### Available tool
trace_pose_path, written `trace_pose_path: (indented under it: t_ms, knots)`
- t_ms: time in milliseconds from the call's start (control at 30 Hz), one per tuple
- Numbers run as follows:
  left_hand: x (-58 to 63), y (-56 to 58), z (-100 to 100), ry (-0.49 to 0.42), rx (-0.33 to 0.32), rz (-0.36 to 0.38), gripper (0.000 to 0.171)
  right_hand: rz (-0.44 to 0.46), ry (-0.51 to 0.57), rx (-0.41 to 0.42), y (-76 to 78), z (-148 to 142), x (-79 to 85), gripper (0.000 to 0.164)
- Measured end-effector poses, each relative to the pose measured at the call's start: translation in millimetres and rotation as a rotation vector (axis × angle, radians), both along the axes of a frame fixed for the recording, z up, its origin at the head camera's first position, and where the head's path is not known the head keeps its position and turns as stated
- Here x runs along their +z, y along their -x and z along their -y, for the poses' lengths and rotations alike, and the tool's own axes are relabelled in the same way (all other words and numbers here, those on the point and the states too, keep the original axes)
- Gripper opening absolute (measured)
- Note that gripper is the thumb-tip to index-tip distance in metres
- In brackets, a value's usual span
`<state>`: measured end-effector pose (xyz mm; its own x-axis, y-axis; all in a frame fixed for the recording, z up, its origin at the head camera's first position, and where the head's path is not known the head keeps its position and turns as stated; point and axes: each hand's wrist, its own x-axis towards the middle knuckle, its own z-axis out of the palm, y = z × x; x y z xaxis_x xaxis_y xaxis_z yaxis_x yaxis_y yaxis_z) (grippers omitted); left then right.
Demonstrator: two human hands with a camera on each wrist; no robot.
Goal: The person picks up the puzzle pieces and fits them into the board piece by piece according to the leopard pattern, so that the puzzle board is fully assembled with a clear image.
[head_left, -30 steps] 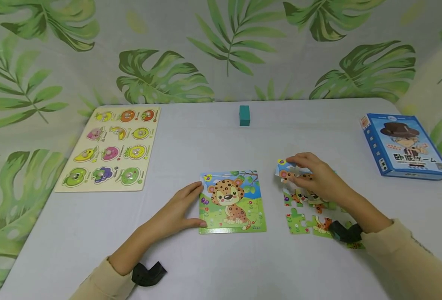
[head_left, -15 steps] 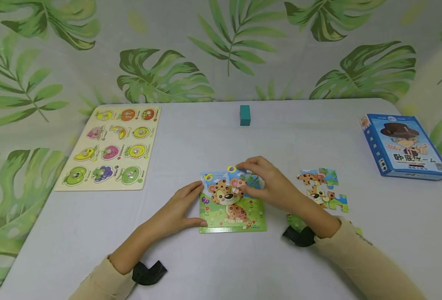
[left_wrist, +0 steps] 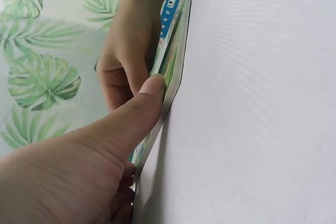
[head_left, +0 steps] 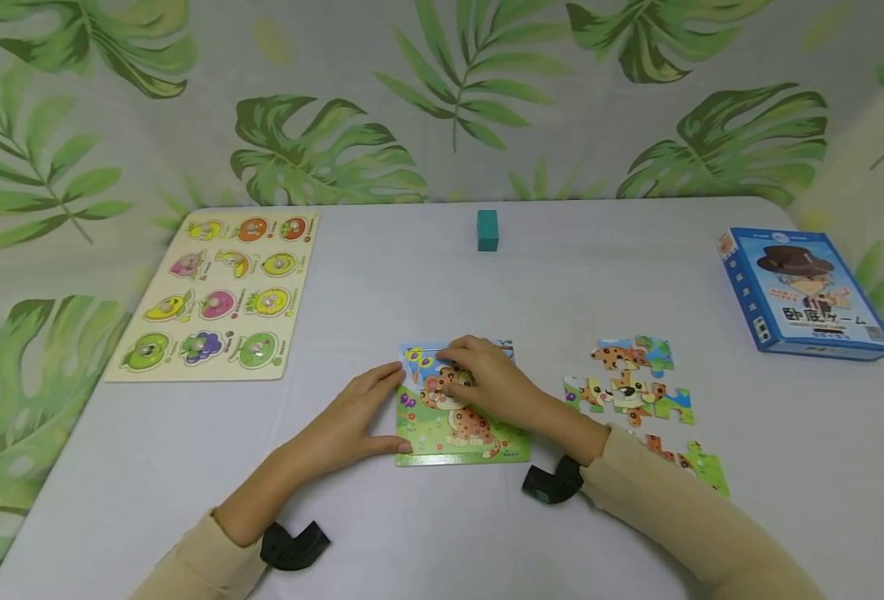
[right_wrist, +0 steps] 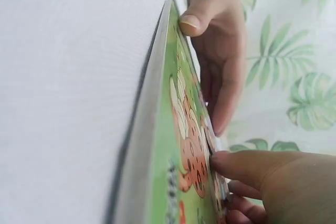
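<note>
A square puzzle board [head_left: 430, 433] printed with a spotted leopard cub lies mid-table. My left hand [head_left: 347, 414] rests along its left edge, thumb on the near corner and fingers, fairly straight, by the far corner. The left wrist view shows that thumb [left_wrist: 152, 86] on the board's rim. Over the board's upper left, my right hand [head_left: 489, 377] pinches a jigsaw piece [head_left: 427, 375] with sky, a yellow sun and an ear. Whether the piece touches the board is unclear. Right of the board lie several loose jigsaw pieces [head_left: 631, 389], the nearest partly covered by the right sleeve.
A wooden fruit peg puzzle [head_left: 205, 302] lies at the far left. One small teal block [head_left: 487, 231] stands near the table's back edge. At the right is a blue game box [head_left: 809, 290]. Black wrist devices [head_left: 295, 547] hang at both cuffs.
My right hand has carried the jigsaw piece leftward from the loose pieces to the board's upper left. My left hand has stayed at the board's left edge.
</note>
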<state>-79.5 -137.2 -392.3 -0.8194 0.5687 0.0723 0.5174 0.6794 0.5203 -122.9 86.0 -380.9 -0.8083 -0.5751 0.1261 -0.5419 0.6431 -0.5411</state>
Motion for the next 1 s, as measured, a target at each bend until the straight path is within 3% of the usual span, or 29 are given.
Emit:
trace_pose_path:
  t_ms: [333, 733, 867, 1000]
  knots:
    - [5.4, 8.4, -2, 0.051, -0.02, -0.026, 0.091, -0.048, 0.01, 0.005, 10.3, 8, -8.6, 0.042]
    - [6.9, 14.8, -2, 0.115, -0.047, -0.04, 0.091, -0.05, 0.011, 0.001, 10.4, 11, -7.2, 0.039]
    - [7.6, 14.6, -2, 0.111, -0.045, -0.035, 0.091, -0.001, -0.015, 0.014, 9.3, 10, -3.1, 0.044]
    - [7.5, 14.7, -2, 0.098, -0.041, -0.022, 0.091, 0.141, 0.007, 0.019, 5.5, 5, 8.7, 0.052]
